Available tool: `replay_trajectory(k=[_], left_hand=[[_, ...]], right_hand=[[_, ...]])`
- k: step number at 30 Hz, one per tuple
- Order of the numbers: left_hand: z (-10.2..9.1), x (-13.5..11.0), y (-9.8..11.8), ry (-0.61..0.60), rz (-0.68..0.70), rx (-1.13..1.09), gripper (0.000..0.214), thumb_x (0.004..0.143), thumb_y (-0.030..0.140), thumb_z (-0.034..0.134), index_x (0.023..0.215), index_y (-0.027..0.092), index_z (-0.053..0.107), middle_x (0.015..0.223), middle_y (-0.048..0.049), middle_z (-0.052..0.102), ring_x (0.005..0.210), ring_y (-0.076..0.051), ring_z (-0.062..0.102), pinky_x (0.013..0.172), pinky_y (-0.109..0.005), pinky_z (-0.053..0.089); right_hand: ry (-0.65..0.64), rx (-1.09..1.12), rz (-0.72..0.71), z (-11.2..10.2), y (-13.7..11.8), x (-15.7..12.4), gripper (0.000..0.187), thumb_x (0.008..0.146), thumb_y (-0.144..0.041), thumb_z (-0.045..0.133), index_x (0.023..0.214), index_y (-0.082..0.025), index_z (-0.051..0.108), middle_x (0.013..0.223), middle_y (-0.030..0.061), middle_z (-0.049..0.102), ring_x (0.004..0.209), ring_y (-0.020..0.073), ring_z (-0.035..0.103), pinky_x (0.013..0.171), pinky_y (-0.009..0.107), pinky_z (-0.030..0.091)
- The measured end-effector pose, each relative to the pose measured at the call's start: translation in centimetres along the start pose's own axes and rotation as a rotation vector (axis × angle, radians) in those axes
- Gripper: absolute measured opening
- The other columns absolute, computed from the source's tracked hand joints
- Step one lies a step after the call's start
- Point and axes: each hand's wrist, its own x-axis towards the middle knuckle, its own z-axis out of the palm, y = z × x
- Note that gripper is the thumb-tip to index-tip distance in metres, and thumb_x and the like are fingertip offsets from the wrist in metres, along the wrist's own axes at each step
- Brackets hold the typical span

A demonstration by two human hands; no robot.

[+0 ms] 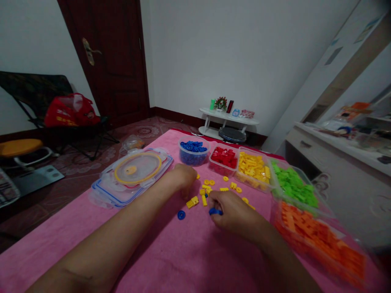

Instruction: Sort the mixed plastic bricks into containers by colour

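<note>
Curled fingers of my right hand [229,209] hold a blue ring-shaped toy piece [215,211] just above the pink cloth. My left hand [185,178] reaches down with its fingers bent together beside the loose yellow building pieces [192,202]; whatever its fingertips hold, if anything, is hidden. Between the hands lie several yellow bricks and a small blue piece [206,195]. Small yellow rings [209,182] are scattered farther back. A blue wheel-like ring [181,215] rests on the cloth in front of my left hand.
Clear containers of blue pieces [193,158], red pieces [224,158], yellow pieces [253,167], green pieces [293,185] and orange pieces [320,238] curve from the back to the right. Stacked clear lids [137,169] lie at left on the pink-covered table [183,260].
</note>
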Motion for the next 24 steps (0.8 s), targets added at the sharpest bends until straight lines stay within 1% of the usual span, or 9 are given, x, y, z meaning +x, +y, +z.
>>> replay_trajectory(k=[3,6,8,10,14,17,20,22,24], left_hand=[[-1.5,-0.3,0.2,-0.092,0.009,0.078,0.015,0.051,0.024,0.075,0.054,0.015,0.063,0.055,-0.0038,0.061,0.060,-0.021,0.060,0.062,-0.031,0.047],[-3.0,-0.3,0.1,-0.006,0.051,-0.330,0.018,0.061,0.013,0.061,0.078,0.013,0.063,0.070,-0.0032,0.064,0.059,-0.016,0.060,0.058,-0.027,0.047],[-3.5,-0.1,-0.1,0.026,0.053,-0.699,0.025,0.061,0.008,0.058,0.085,0.013,0.058,0.072,-0.0011,0.062,0.058,-0.012,0.060,0.054,-0.023,0.047],[-3.6,0.0,-0.2,0.027,0.062,-1.077,0.028,0.061,0.005,0.057,0.088,0.013,0.054,0.073,-0.0006,0.061,0.061,-0.011,0.061,0.053,-0.019,0.046],[-3.9,0.2,0.0,-0.022,0.104,-1.758,0.038,0.059,0.000,0.053,0.095,0.014,0.052,0.088,-0.0051,0.062,0.074,-0.009,0.062,0.057,-0.013,0.045],[-4.0,0.3,0.6,-0.101,0.123,-1.971,0.030,0.064,0.005,0.052,0.093,0.012,0.054,0.089,-0.0077,0.060,0.073,-0.008,0.058,0.055,-0.013,0.043],[-3.7,0.4,1.1,-0.130,0.047,-1.778,0.010,0.071,0.020,0.056,0.078,0.013,0.054,0.067,-0.0008,0.053,0.049,-0.004,0.042,0.041,-0.013,0.029],[-3.3,0.0,1.0,-0.132,0.005,-1.439,0.018,0.071,0.029,0.060,0.067,0.014,0.052,0.054,0.0048,0.042,0.040,-0.002,0.028,0.038,-0.015,0.018],[-2.7,-1.0,0.6,-0.137,0.029,-1.000,0.026,0.068,0.035,0.064,0.060,0.014,0.053,0.048,0.0061,0.039,0.040,-0.003,0.026,0.040,-0.018,0.017]], right_hand=[[0.122,0.533,0.077,0.7,0.6,1.9,0.016,0.069,-0.018,0.053,0.085,-0.019,0.053,0.061,-0.0041,0.052,0.049,0.0095,0.047,0.046,0.020,0.032],[0.203,1.073,0.098,1.5,0.8,2.8,0.028,0.076,-0.032,0.052,0.101,-0.019,0.050,0.071,-0.0022,0.057,0.049,0.0095,0.049,0.041,0.019,0.033],[0.244,1.176,0.099,1.8,1.0,3.1,0.029,0.078,-0.038,0.051,0.101,-0.019,0.053,0.078,-0.0005,0.059,0.050,0.0082,0.048,0.039,0.018,0.029],[0.278,1.003,0.099,2.1,1.5,3.2,0.025,0.078,-0.038,0.054,0.093,-0.018,0.058,0.078,0.0003,0.061,0.052,0.0084,0.049,0.042,0.019,0.032],[0.356,0.210,0.048,2.6,2.5,3.2,0.018,0.073,-0.017,0.056,0.086,-0.018,0.068,0.090,0.0055,0.069,0.084,0.0176,0.061,0.075,0.028,0.044],[0.303,-0.224,0.071,2.8,2.6,3.1,0.032,0.075,-0.013,0.052,0.100,-0.024,0.069,0.102,0.0053,0.069,0.095,0.0218,0.061,0.080,0.031,0.041],[0.249,-0.433,0.100,2.8,2.1,3.0,0.031,0.081,-0.016,0.049,0.103,-0.027,0.067,0.102,0.0052,0.068,0.094,0.0219,0.062,0.074,0.030,0.041],[0.233,-0.517,0.119,2.8,1.7,3.1,0.029,0.083,-0.018,0.047,0.104,-0.027,0.065,0.102,0.0057,0.068,0.090,0.0211,0.063,0.070,0.029,0.040],[0.222,-0.573,0.142,2.8,1.5,3.2,0.027,0.085,-0.019,0.045,0.105,-0.025,0.063,0.100,0.0064,0.067,0.085,0.0204,0.064,0.066,0.028,0.039]])
